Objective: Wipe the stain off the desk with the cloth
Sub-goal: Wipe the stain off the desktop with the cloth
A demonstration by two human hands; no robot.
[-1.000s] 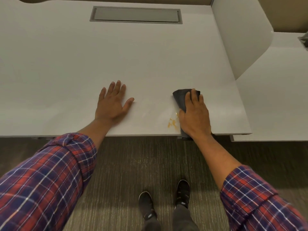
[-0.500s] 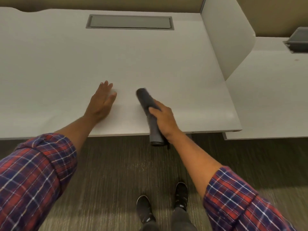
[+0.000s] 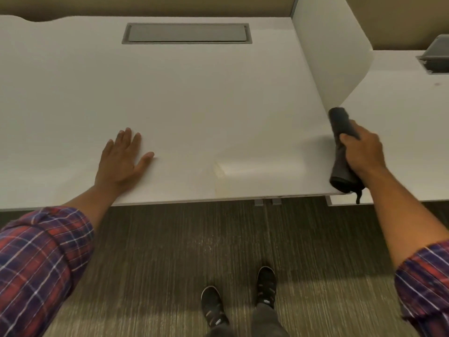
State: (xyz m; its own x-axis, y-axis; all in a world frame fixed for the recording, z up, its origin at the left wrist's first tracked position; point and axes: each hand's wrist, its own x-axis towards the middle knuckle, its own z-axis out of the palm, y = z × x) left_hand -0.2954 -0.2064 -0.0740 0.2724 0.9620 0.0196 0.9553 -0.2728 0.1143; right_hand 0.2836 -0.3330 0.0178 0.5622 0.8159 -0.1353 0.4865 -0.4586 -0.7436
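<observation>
My right hand (image 3: 362, 152) grips a dark grey cloth (image 3: 341, 166), folded into a long strip, at the right front corner of the white desk (image 3: 194, 93). The cloth lies along the desk's right edge and its near end hangs over the front edge. My left hand (image 3: 120, 159) rests flat on the desk with its fingers spread, well to the left. Between the hands, near the front edge, a faint yellowish smear (image 3: 222, 177) borders a damp wiped patch that stretches right toward the cloth.
A grey cable hatch (image 3: 186, 33) is set into the desk's back. A white divider panel (image 3: 332, 49) rises along the right side. Beyond it lies a second white desk (image 3: 401, 122) with an open grey hatch (image 3: 436, 57). Carpet and my shoes are below.
My right hand has swept the cloth left across the orange stain and then far right to the desk's corner. The orange marks are gone, leaving a faint smear. My left hand stayed flat.
</observation>
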